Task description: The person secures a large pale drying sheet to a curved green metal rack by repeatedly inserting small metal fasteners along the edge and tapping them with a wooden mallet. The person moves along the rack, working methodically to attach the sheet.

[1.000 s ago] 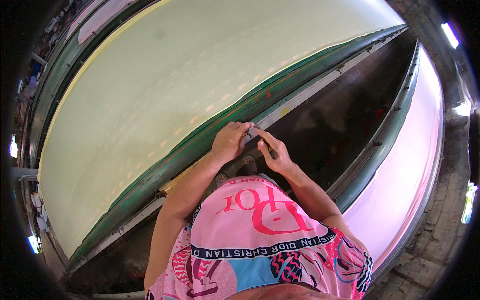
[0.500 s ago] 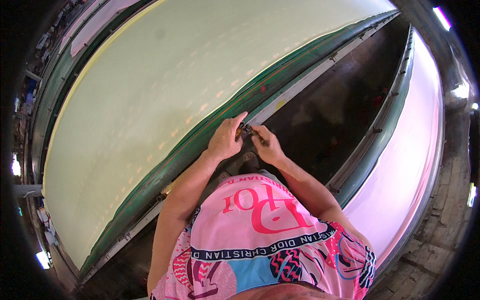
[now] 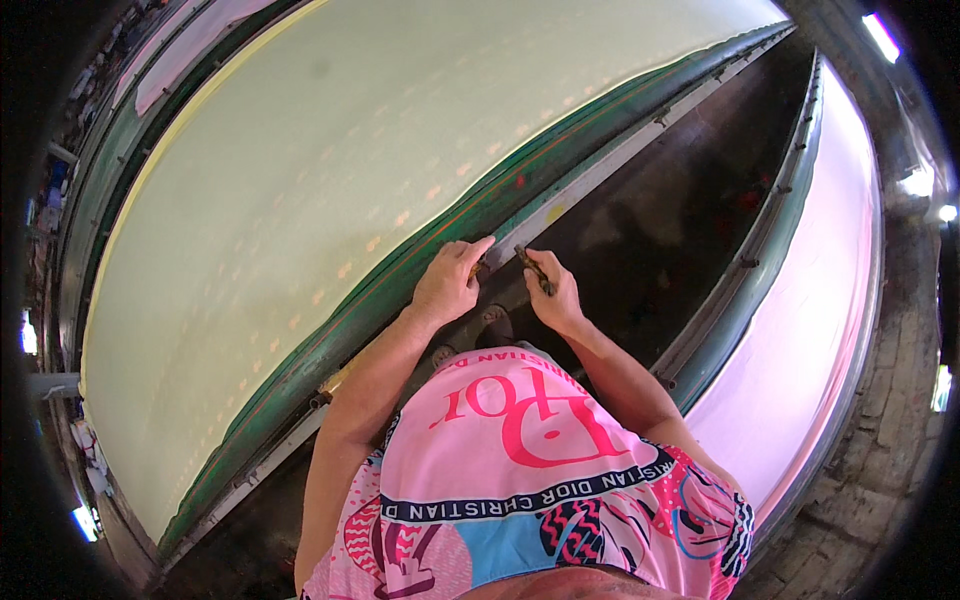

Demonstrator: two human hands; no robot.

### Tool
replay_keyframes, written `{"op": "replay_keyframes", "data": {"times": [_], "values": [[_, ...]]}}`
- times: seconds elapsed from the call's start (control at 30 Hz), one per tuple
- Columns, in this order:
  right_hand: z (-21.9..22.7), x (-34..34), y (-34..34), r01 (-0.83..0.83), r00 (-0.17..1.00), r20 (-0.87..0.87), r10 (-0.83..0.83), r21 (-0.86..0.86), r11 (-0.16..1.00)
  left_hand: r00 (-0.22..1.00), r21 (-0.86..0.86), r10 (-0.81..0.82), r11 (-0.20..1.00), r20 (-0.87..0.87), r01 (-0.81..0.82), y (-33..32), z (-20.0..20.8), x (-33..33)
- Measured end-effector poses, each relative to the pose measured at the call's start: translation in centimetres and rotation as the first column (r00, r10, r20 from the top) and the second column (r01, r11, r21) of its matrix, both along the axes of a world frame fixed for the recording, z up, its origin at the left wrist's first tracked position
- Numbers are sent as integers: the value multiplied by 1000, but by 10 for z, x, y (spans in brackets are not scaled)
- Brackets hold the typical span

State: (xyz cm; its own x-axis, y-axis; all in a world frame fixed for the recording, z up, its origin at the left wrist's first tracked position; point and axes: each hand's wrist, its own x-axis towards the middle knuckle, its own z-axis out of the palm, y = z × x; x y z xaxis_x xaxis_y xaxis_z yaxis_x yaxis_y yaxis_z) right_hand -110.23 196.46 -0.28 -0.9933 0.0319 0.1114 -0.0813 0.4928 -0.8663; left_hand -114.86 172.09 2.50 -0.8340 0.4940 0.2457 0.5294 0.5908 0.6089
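Observation:
My left hand (image 3: 445, 285) rests at the edge of the long pale table on my left, index finger stretched out along the metal rail (image 3: 602, 192). Its other fingers curl round a small brownish metal piece (image 3: 479, 269), mostly hidden, whose kind I cannot make out. Just to the right, my right hand (image 3: 560, 300) is closed on a short, dark, worn bar-shaped tool (image 3: 534, 268) that tilts up toward the rail. A narrow gap separates the tool from the left hand.
Pale greenish cloth (image 3: 290, 190) covers the table at left, bordered by a green edge strip (image 3: 520, 170). To the right runs another long table with pinkish-white cloth (image 3: 790, 320) and pegs along its side. A dark floor aisle (image 3: 650, 220) lies between them. My shoes (image 3: 494, 320) show below my hands.
My right hand has drawn away to the right from the left hand, and its dark tool now stands apart. The left hand stays nearly in place, its index finger lowered slightly.

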Motion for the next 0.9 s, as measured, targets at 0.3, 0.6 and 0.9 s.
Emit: {"op": "replay_keyframes", "data": {"times": [0.3,0.6,0.9], "values": [[24,21,-15,-155,925,-233,301,493,856,996,-61,-11,998,-89,6,2,2,2],[21,13,-1,-92,849,-322,420,693,716,999,-7,16,1000,-32,-17,4,4,-1],[-12,11,-14,-191,943,-262,203,72,979,999,-20,24,1000,38,-24,5,3,1]]}}
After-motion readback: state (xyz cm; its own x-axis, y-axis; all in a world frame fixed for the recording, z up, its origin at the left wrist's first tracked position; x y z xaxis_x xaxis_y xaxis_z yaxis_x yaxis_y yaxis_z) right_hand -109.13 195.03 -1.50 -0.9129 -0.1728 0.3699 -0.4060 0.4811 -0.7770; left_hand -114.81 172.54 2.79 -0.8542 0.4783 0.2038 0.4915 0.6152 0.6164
